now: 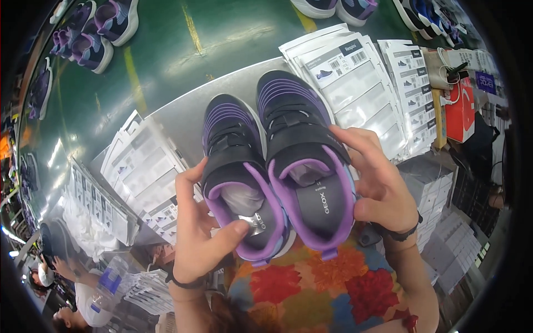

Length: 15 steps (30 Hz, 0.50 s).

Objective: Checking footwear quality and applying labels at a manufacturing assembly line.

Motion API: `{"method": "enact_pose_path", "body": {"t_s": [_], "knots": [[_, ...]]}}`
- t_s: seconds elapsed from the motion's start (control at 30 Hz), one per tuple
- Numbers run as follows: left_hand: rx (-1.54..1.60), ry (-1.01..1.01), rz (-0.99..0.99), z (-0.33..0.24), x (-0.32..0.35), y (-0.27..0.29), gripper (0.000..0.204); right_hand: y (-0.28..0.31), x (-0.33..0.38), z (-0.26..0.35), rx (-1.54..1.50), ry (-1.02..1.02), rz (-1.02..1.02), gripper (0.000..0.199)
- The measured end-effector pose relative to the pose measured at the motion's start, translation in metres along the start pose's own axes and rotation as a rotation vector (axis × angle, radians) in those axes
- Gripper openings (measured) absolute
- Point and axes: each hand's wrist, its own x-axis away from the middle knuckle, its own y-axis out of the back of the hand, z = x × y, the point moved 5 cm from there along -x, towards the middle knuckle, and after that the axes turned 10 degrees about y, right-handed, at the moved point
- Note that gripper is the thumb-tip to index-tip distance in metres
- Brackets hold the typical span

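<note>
Head view: green worktop (166, 55) beyond the left shoe (225, 161); white label sheets (139, 161) to that shoe's left. Left hand (195, 238) clamped on it, thumb at the opening. Right shoe (297, 139) directly to its right, right hand (386, 194) clamped on the outer side. Label stack (355, 83) farther right.

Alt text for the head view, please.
A person's left hand and right hand grip a pair of dark, purple-lined shoes, toes pointing away. Stacked printed sheets lie on either side; other shoes stand beyond on a green surface.
</note>
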Motion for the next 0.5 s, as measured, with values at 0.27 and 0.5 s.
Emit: {"method": "enact_pose_path", "body": {"t_s": [0.27, 0.5], "knots": [[-0.334, -0.089, -0.13, -0.017, -0.014, 0.001, 0.088, -0.001, 0.002, -0.01, 0.077, 0.032, 0.041, 0.092], [-0.703, -0.152, -0.09, -0.036, -0.019, -0.015, 0.065, 0.013, 0.001, -0.016, 0.115, 0.082, -0.005, 0.091]]}}
